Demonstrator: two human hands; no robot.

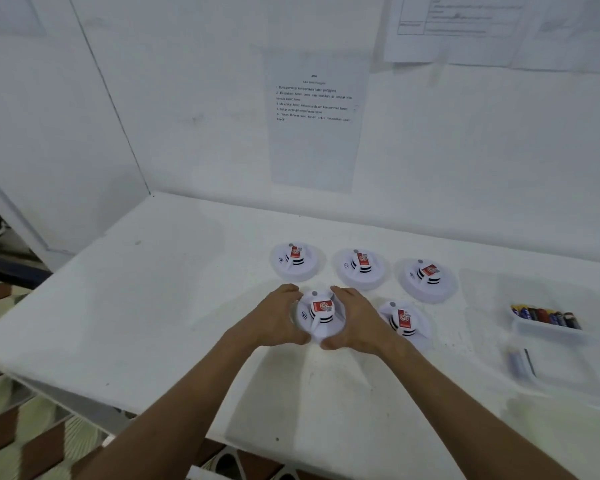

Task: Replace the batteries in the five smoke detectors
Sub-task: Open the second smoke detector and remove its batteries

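Three detectors (361, 268) sit behind the one (321, 315) between my hands. A fifth (404, 322) lies right of it. Batteries (546, 317) lie far right on the counter (153, 306).

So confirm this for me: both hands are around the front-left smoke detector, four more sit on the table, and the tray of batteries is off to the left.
One thing is wrong: the tray of batteries is off to the right, not the left, as the head view shows. The rest stands: the left hand and right hand grip the front-left smoke detector, and four more sit on the table.
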